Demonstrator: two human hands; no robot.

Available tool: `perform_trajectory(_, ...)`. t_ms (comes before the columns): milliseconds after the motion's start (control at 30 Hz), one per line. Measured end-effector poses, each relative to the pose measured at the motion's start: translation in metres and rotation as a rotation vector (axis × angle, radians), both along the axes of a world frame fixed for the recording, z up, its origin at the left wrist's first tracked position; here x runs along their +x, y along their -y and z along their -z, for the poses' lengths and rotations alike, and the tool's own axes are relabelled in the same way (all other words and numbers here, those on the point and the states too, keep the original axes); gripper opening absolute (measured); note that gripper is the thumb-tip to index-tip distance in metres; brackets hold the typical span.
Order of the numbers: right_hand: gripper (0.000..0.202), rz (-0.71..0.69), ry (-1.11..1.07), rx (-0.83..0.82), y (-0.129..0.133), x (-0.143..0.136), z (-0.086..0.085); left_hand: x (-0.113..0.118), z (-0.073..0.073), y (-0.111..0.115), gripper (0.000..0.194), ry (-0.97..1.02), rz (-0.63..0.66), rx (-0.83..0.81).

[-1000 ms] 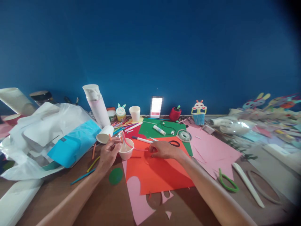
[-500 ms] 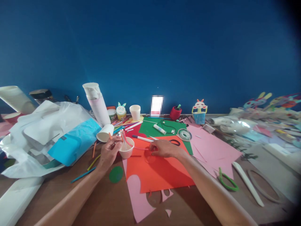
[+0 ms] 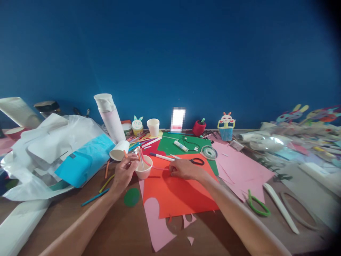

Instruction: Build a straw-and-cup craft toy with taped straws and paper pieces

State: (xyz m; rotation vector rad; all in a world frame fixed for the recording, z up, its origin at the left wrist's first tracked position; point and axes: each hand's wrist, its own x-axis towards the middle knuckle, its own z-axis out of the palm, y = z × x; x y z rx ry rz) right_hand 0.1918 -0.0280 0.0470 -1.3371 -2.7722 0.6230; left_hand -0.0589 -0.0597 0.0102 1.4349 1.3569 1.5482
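Observation:
My left hand (image 3: 125,168) is closed in a pinch at the left rim of a white paper cup (image 3: 144,172). At its fingertips stand thin pink and whitish strands, partly hidden by the fingers. One thin pink strand (image 3: 157,168), perhaps a pipe cleaner, curves out over the cup toward my right hand (image 3: 186,169). The right fingers are curled together at its far end, just above an orange sheet (image 3: 183,199). Scissors (image 3: 197,161) with dark handles and a white marker (image 3: 161,156) with a blue cap lie just beyond the right hand.
A white cup (image 3: 119,151) lies on its side behind my left hand. Plastic bags with blue packets (image 3: 77,167) fill the left. A glue stick (image 3: 181,146), a tape roll (image 3: 209,153), pink paper (image 3: 239,167) and a green pipe cleaner (image 3: 258,207) lie around the orange sheet.
The fingers of my right hand have curled in more tightly and dipped slightly. My left hand and the cup have hardly moved.

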Motion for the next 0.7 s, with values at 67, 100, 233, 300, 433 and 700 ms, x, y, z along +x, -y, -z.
perform_trajectory(67,0.010,-0.006,-0.006,-0.014,0.000,0.000,0.000,0.000,0.000,0.000,0.016,-0.009,-0.005,-0.004)
perform_trajectory(100,0.011,-0.014,-0.015,-0.033,-0.001,0.001,0.000,0.000,0.000,0.000,0.016,-0.009,-0.008,-0.009)
perform_trajectory(233,0.013,-0.059,-0.106,-0.159,-0.006,0.004,-0.002,0.000,0.002,0.000,0.017,0.031,0.005,-0.026)
perform_trajectory(300,0.013,-0.068,-0.161,-0.217,-0.010,0.007,-0.003,0.001,0.001,0.001,0.017,0.047,0.011,-0.038)
perform_trajectory(433,0.012,-0.017,-0.281,-0.307,-0.017,0.014,-0.001,0.005,-0.006,0.004,0.018,0.086,0.009,-0.102)
perform_trajectory(700,0.012,0.179,-0.590,-0.324,-0.027,0.016,0.010,0.009,-0.015,0.012,0.027,0.233,0.147,-0.328)
